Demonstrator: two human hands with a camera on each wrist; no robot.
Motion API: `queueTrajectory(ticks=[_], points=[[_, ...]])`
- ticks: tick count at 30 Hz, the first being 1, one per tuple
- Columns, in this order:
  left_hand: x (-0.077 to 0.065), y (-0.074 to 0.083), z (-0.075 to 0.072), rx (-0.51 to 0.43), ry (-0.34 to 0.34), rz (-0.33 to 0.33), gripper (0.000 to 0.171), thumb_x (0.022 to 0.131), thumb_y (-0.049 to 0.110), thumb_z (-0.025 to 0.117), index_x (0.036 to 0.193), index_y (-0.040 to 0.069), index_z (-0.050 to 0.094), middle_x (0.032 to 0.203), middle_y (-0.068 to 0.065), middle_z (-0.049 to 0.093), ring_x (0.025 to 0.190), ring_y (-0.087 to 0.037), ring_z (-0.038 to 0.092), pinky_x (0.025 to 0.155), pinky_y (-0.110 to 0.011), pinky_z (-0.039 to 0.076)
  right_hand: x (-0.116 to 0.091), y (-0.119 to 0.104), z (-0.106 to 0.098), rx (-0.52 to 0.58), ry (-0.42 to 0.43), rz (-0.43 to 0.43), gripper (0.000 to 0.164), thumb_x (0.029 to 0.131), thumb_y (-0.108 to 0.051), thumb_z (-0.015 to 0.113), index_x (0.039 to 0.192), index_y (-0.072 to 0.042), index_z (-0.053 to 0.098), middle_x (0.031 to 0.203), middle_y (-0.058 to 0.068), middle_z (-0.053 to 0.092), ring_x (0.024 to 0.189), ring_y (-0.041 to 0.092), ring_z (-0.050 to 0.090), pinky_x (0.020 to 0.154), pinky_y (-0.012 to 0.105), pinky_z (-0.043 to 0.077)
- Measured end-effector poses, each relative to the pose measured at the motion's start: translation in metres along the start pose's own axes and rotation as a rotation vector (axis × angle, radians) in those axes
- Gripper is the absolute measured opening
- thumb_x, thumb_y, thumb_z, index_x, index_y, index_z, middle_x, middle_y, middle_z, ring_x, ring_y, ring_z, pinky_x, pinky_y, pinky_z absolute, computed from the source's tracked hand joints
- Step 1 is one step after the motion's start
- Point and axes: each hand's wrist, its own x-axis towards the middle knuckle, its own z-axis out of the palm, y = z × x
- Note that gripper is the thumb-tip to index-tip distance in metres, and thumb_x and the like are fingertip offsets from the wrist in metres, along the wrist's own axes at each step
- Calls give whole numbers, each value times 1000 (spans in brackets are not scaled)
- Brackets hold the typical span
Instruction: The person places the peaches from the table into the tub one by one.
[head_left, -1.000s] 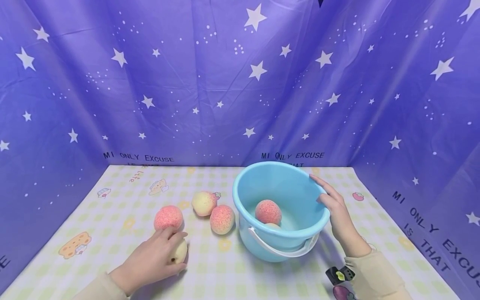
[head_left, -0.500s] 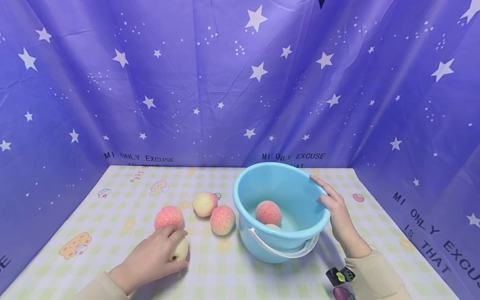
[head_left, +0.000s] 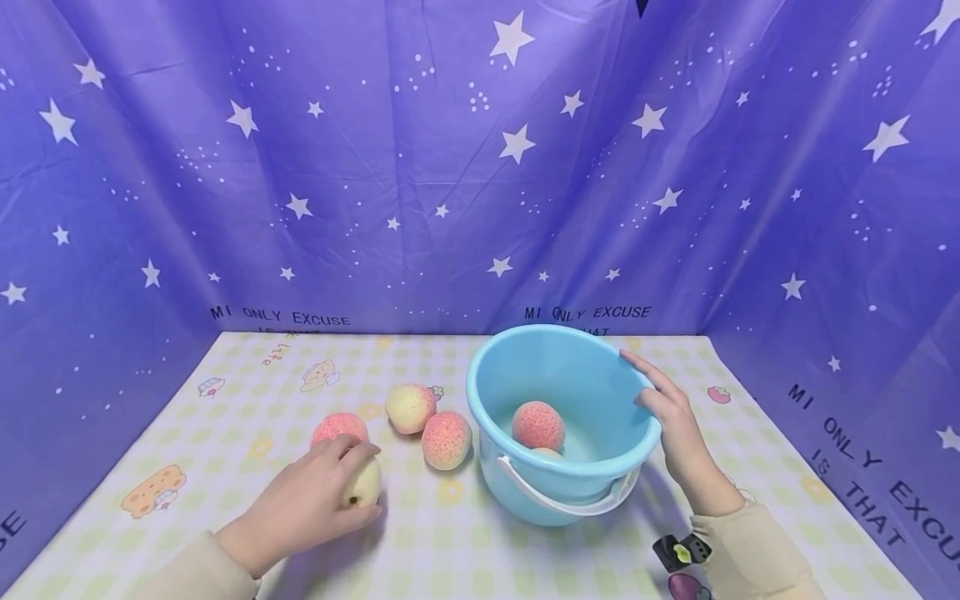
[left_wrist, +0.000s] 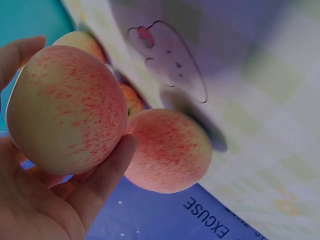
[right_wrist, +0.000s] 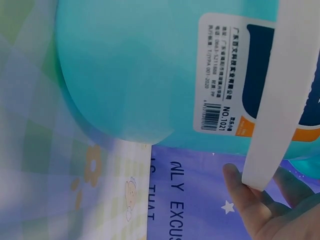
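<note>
My left hand [head_left: 307,500] grips a pale yellow peach [head_left: 366,483], its fingers curled over the top and thumb beneath. In the left wrist view this peach [left_wrist: 65,110] shows red speckles on one side. Just behind it sits a pink peach [head_left: 339,426], partly covered by my fingers. At the rim of the light blue bucket [head_left: 517,504], my right hand [head_left: 678,433] holds on from the right side. The bucket tilts toward me. Inside lie a pink peach [head_left: 537,425] and a pale one [head_left: 547,452], mostly hidden by the front rim.
Two more peaches, one yellow [head_left: 411,408] and one speckled pink [head_left: 447,440], lie left of the bucket. Its white handle [head_left: 555,504] hangs down in front. A checked cloth [head_left: 420,550] covers the table, and purple starry curtains [head_left: 442,167] enclose the back and sides.
My left hand has lifted slightly, moving up and a little right with the yellow peach. The right hand and the bucket stay where they were.
</note>
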Motion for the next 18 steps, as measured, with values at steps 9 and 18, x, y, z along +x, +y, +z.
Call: queueTrajectory(ticks=[9, 18], points=[[7, 5, -10, 24, 24, 29, 57, 74, 41, 81, 120, 13, 64, 114, -5, 64, 94, -16, 62, 64, -31, 53, 0, -1, 0, 0, 2, -1, 67, 86, -6, 39, 153, -16, 39, 158, 6, 35, 113, 2, 47, 84, 14, 44], [15, 11, -20, 20, 48, 57, 54, 73, 36, 81, 119, 14, 64, 110, -2, 62, 94, -16, 59, 61, -29, 50, 0, -1, 1, 0, 3, 1, 67, 86, -5, 39, 152, -15, 39, 158, 7, 35, 114, 2, 47, 85, 13, 43]])
